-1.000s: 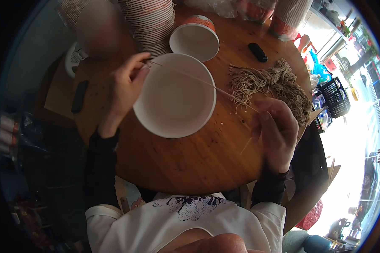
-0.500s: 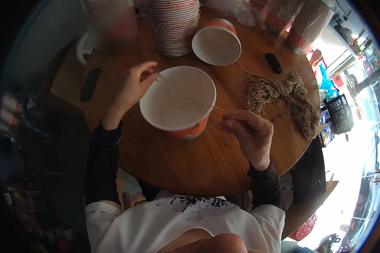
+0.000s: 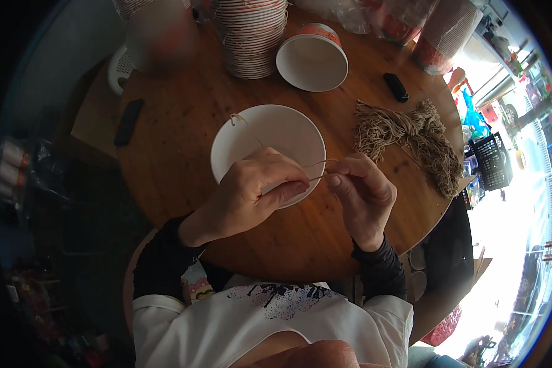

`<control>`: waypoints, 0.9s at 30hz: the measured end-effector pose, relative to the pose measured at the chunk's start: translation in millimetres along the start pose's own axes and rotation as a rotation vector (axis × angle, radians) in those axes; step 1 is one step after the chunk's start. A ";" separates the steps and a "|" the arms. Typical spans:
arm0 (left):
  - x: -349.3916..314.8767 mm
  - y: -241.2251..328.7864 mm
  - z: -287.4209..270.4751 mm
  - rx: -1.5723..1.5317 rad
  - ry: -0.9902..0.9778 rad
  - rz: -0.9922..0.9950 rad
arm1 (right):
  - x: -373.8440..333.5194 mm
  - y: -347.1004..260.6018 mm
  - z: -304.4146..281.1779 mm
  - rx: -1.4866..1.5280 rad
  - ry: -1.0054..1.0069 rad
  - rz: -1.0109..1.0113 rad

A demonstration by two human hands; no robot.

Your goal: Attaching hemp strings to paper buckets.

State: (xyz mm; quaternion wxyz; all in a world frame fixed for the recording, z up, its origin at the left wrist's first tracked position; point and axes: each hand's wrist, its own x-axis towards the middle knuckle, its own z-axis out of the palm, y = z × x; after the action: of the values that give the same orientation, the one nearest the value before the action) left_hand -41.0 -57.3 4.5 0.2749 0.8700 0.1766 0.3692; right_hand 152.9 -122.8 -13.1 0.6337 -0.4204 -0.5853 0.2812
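1. Left hand [image 3: 251, 193] grips the near rim of the white paper bowl [image 3: 276, 138] — at the round wooden table's [image 3: 165, 153] middle.
2. Right hand [image 3: 365, 193] pinches a twine strand [image 3: 322, 163] at the bowl's rim.
3. Twine bundle [image 3: 411, 135] lies near the right edge.

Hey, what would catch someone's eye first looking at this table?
Both hands meet at the table's middle: the left hand grips the near rim of a white paper bowl while the right hand pinches a thin string there. To the right lies a tangled bundle of twine; a tall stack of bowls stands at the far edge.
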 end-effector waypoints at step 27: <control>-18.3 15.7 10.3 0.273 0.069 -0.169 | -46.7 19.9 7.2 -0.145 0.069 0.179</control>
State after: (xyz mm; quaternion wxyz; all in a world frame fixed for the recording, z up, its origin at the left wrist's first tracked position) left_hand -43.8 -82.5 -2.0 0.1782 0.8681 0.3071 0.3469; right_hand 141.2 -151.3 -54.1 0.5939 -0.5251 -0.5422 0.2788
